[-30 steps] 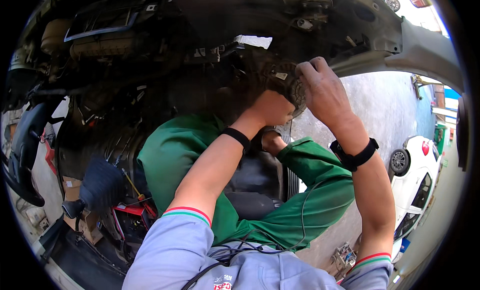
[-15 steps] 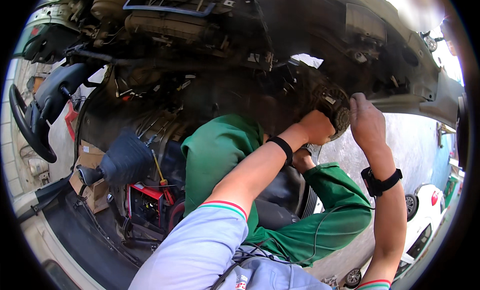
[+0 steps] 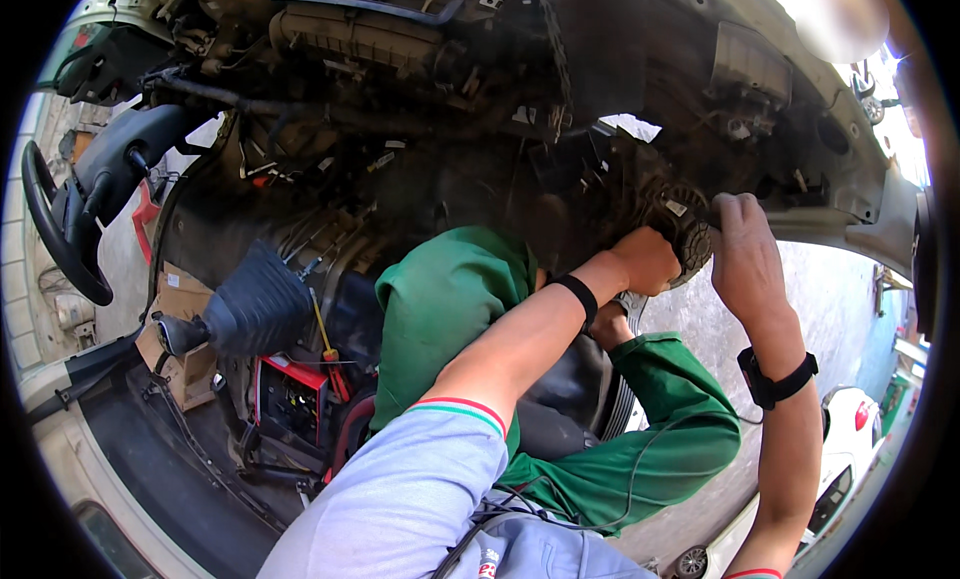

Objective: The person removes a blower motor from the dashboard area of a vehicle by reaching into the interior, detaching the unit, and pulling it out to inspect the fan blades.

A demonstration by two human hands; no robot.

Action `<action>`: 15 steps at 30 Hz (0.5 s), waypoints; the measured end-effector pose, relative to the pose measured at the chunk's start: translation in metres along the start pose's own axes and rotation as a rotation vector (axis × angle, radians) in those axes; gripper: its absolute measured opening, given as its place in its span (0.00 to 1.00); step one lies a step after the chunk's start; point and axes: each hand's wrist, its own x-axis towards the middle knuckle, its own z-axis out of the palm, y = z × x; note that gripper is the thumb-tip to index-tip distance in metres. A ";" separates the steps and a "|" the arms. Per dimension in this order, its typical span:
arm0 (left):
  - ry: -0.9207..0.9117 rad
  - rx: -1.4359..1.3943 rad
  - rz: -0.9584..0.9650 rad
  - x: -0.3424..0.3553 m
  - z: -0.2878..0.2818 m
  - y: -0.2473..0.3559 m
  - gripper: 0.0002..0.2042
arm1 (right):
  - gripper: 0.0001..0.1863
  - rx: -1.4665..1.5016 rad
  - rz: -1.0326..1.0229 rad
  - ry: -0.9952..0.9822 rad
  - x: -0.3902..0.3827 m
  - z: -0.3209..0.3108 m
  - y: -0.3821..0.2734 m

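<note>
A round, ribbed dark housing (image 3: 692, 229), which looks like a blower motor, hangs under the stripped dashboard with a small pale label on it. My left hand (image 3: 648, 260) is closed in a fist against its lower left side; whatever the fingers grip is hidden. Just right of the housing, my right hand (image 3: 746, 261) is raised with its fingers bent and pressed together near the rim. What lies between those fingertips, if anything, cannot be made out.
The exposed dashboard frame (image 3: 330, 104) spans the space above. A steering wheel (image 3: 55, 229) is at left, near a gear lever boot (image 3: 258, 301). Beside the boot stand a cardboard box (image 3: 190, 364), a red-edged case (image 3: 290, 399) and a yellow-handled screwdriver (image 3: 322, 324). A white car (image 3: 840, 449) is outside, right.
The view has shifted slightly, so the dashboard sits a little farther right. My right hand's fingers are more bent at the housing's rim. My left fist stays against the housing.
</note>
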 end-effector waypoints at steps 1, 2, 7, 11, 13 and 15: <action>0.007 0.008 0.002 0.000 0.001 0.000 0.08 | 0.09 -0.044 -0.054 -0.051 0.000 -0.001 0.001; 0.014 0.016 0.003 0.000 0.001 0.000 0.08 | 0.09 -0.046 -0.053 -0.055 0.002 -0.001 0.003; -0.007 0.000 0.005 -0.001 0.002 -0.001 0.08 | 0.09 0.002 0.473 -0.432 0.017 -0.002 0.006; 0.001 0.016 0.000 0.000 0.001 -0.002 0.08 | 0.11 0.052 0.013 -0.001 0.008 -0.002 0.003; -0.001 0.005 0.008 0.002 -0.001 0.000 0.08 | 0.16 -0.039 -0.067 -0.103 0.007 -0.001 0.010; -0.004 0.000 0.015 0.000 -0.003 0.000 0.08 | 0.17 -0.091 0.145 -0.298 0.013 -0.010 0.008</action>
